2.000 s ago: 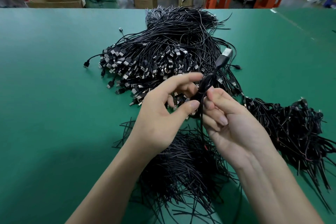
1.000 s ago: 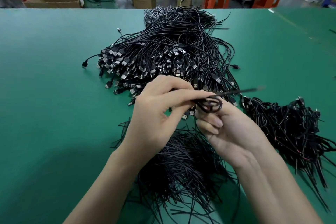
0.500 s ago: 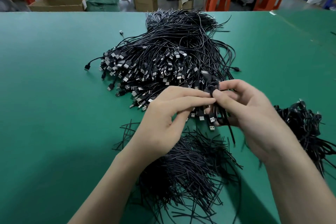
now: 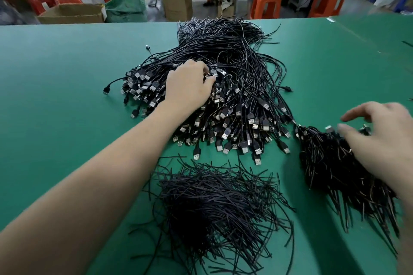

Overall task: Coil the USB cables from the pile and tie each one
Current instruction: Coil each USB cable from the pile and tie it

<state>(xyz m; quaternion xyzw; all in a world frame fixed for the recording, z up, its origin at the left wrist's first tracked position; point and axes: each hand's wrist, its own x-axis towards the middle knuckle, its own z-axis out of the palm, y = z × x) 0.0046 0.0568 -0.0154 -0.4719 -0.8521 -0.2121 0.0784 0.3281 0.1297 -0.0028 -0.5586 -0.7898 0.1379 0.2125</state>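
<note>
Green table (image 4: 55,96), middle toward the far edge: big pile of USB cables (image 4: 234,56), all black, plugs fanned toward the near side, cords trailing off to the far edge. Stretched out onto the left part of that pile, palm down: left hand (image 4: 187,87), fingers curled down among the plugs, thumb close against one plug. Cannot tell whether pinching a cable or only touching.

By the right edge: heap of coiled, tied cables (image 4: 330,163). Low over it, blurred: right hand (image 4: 380,140), fingers apart and loosely bent, holding nothing. Fingertips just above the top bundles or touching them, cannot tell which.

Near edge, middle: loose heap of thin black ties (image 4: 214,203), just beside the nearest plugs, apart from both hands. At the pile's left side, one stray cable end (image 4: 106,90) lying out on bare cloth.

Beyond the far edge, on the floor: open cardboard box (image 4: 71,13) at the left, contents hidden behind its wall. Farther right, second cardboard box (image 4: 177,6) with flap up, inside not to be seen. Green sack (image 4: 126,4) between the two, orange stools (image 4: 266,4) to the right.
</note>
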